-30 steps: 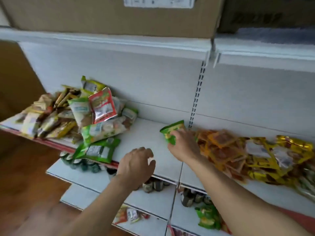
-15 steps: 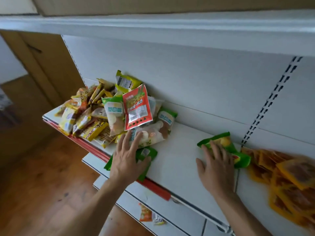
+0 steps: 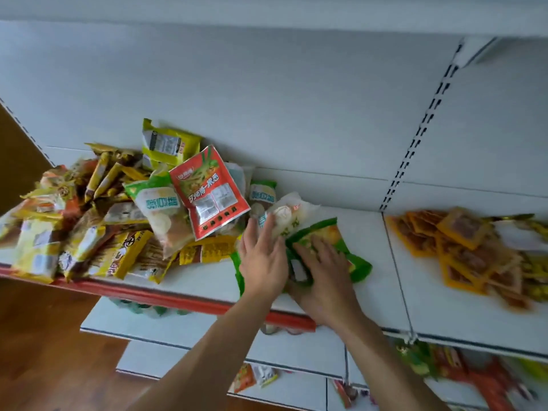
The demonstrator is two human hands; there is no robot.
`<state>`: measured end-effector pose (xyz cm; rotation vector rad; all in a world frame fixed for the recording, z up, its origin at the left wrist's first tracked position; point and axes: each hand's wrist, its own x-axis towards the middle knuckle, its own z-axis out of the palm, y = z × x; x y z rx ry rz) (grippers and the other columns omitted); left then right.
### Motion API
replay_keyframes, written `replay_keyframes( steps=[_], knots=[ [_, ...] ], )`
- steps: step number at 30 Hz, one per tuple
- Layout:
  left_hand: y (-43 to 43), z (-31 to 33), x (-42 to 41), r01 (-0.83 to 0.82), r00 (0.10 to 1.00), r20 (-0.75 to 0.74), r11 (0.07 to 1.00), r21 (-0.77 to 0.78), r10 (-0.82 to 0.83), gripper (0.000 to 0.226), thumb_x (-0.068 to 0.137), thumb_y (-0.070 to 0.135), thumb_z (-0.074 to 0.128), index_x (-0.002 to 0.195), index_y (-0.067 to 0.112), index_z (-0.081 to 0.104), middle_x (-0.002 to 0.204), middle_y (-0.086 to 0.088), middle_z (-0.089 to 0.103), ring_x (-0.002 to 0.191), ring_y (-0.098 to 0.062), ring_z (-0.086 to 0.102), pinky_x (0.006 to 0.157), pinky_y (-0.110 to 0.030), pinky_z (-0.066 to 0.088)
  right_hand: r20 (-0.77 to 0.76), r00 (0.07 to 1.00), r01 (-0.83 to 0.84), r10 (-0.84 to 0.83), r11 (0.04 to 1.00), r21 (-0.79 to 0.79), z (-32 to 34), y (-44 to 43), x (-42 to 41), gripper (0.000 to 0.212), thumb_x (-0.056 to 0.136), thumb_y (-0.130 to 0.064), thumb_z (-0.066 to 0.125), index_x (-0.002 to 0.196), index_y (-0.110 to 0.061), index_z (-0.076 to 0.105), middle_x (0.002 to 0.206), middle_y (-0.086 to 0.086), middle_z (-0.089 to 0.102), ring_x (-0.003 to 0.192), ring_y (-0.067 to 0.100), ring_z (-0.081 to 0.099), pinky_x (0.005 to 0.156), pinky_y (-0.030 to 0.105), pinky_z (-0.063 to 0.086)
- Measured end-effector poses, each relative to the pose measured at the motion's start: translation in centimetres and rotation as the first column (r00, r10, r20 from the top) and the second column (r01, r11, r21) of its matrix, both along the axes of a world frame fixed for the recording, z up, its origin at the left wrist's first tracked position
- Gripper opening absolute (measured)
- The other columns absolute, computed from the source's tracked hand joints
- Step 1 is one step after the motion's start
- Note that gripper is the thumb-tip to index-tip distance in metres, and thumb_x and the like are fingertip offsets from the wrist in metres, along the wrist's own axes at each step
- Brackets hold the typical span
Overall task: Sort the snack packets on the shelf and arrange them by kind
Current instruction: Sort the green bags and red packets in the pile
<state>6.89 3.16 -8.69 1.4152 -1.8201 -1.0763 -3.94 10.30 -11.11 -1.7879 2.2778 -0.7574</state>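
Shelf (image 3: 381, 280) — green packet (image 3: 354, 261) flat, long axis diagonal; left hand (image 3: 262, 261), right hand (image 3: 324, 280) fingers (image 3: 315, 245) outstretched.

Your left hand (image 3: 262, 259) lies flat with straight fingers on the first green packet (image 3: 236, 264) at the front edge of the shelf (image 3: 379, 292). Its fingertips touch a pale packet (image 3: 289, 213). Just beside it, your right hand (image 3: 324, 277) presses spread fingers on the second green packet (image 3: 354, 264). Left of your left hand is the mixed pile (image 3: 118, 232), with a red packet (image 3: 210, 191) on top. The orange packets (image 3: 462, 250) lie well to the right of your right hand.
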Motion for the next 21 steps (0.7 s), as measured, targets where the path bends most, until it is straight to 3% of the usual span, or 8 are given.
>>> replay_keyframes(
  steps=[1, 3, 6, 9, 13, 15, 18, 21],
  knots=[
    [-0.2, 0.0, 0.6, 0.051, 0.996, 0.069, 0.998, -0.043, -0.048, 0.052, 0.102, 0.029, 0.041, 0.147, 0.051, 0.028, 0.161, 0.012, 0.014, 0.147, -0.018, 0.007, 0.116, -0.05, 0.017, -0.084, 0.996, 0.03, -0.025, 0.998, 0.06, -0.6, 0.0, 0.9, 0.062, 0.086, -0.061, 0.056, 0.141, -0.034, 0.047, 0.157, 0.005, 0.03, 0.146, 0.026, 0.021, 0.118, 0.049, 0.018],
    [-0.7, 0.1, 2.2, 0.129, 0.973, 0.214, 0.97, -0.204, -0.085, 0.054, 0.099, 0.021, 0.045, 0.146, 0.045, 0.035, 0.156, 0.005, 0.029, 0.141, -0.025, 0.022, 0.111, -0.049, 0.026, -0.131, 0.988, 0.087, -0.083, 0.996, 0.024, -0.9, 0.1, 1.9, 0.058, 0.086, -0.063, 0.056, 0.136, -0.035, 0.054, 0.155, 0.006, 0.034, 0.145, 0.029, 0.024, 0.117, 0.05, 0.019],
    [-2.0, 0.6, 4.2, 0.126, 0.97, 0.242, 0.923, -0.363, -0.037, 0.049, 0.097, 0.013, 0.05, 0.142, 0.033, 0.048, 0.141, -0.003, 0.052, 0.126, -0.028, 0.041, 0.1, -0.042, 0.038, -0.082, 0.987, 0.125, -0.136, 0.984, -0.126, -0.6, 0.3, 1.8, 0.038, 0.087, -0.044, 0.069, 0.118, -0.022, 0.071, 0.136, 0.007, 0.056, 0.127, 0.032, 0.048, 0.103, 0.045, 0.039],
    [-2.9, 0.9, 5.4, 0.101, 0.978, 0.211, 0.901, -0.422, -0.011, 0.047, 0.094, 0.008, 0.054, 0.136, 0.028, 0.057, 0.132, -0.003, 0.058, 0.118, -0.027, 0.046, 0.093, -0.04, 0.041, -0.059, 0.984, 0.151, -0.165, 0.969, -0.197, 0.2, 0.8, 0.4, 0.024, 0.088, -0.024, 0.072, 0.108, -0.011, 0.075, 0.127, 0.009, 0.064, 0.115, 0.032, 0.058, 0.093, 0.041, 0.047],
    [-2.1, 0.2, 6.1, 0.084, 0.976, 0.217, 0.88, -0.468, 0.023, 0.048, 0.088, 0.004, 0.06, 0.13, 0.027, 0.063, 0.127, -0.001, 0.06, 0.118, -0.029, 0.048, 0.092, -0.043, 0.042, 0.192, 0.924, 0.38, -0.332, 0.86, -0.341, 2.5, 1.4, -2.9, 0.019, 0.093, -0.014, 0.064, 0.109, -0.011, 0.073, 0.116, 0.009, 0.069, 0.097, 0.031, 0.064, 0.069, 0.033, 0.046],
    [-1.3, -0.4, 5.9, 0.133, 0.949, 0.315, 0.872, -0.472, 0.026, 0.049, 0.083, 0.003, 0.063, 0.125, 0.028, 0.065, 0.129, 0.001, 0.059, 0.123, -0.029, 0.046, 0.094, -0.044, 0.038, 0.259, 0.897, 0.441, -0.359, 0.782, -0.441, 4.0, 1.0, -4.7, 0.021, 0.095, -0.014, 0.061, 0.114, -0.011, 0.07, 0.116, 0.01, 0.068, 0.1, 0.026, 0.06, 0.071, 0.029, 0.04],
    [-0.6, -0.8, 5.4, 0.211, 0.899, 0.437, 0.86, -0.464, 0.015, 0.053, 0.076, 0.001, 0.064, 0.121, 0.028, 0.067, 0.131, 0.003, 0.058, 0.125, -0.026, 0.045, 0.093, -0.042, 0.035, 0.15, 0.922, 0.373, -0.357, 0.711, -0.597, 5.7, -0.3, -7.4, 0.021, 0.093, -0.014, 0.06, 0.11, -0.006, 0.07, 0.12, 0.013, 0.066, 0.102, 0.024, 0.058, 0.077, 0.023, 0.038],
    [-0.5, -0.6, 4.9, 0.193, 0.886, 0.461, 0.871, -0.451, 0.043, 0.052, 0.073, 0.002, 0.066, 0.118, 0.026, 0.066, 0.129, 0.003, 0.059, 0.124, -0.026, 0.046, 0.094, -0.043, 0.035, -0.035, 0.927, 0.305, -0.373, 0.806, -0.507, 5.0, -2.3, -9.4, 0.025, 0.091, -0.018, 0.065, 0.11, -0.003, 0.071, 0.133, 0.021, 0.058, 0.118, 0.037, 0.056, 0.095, 0.041, 0.046]
  ],
)
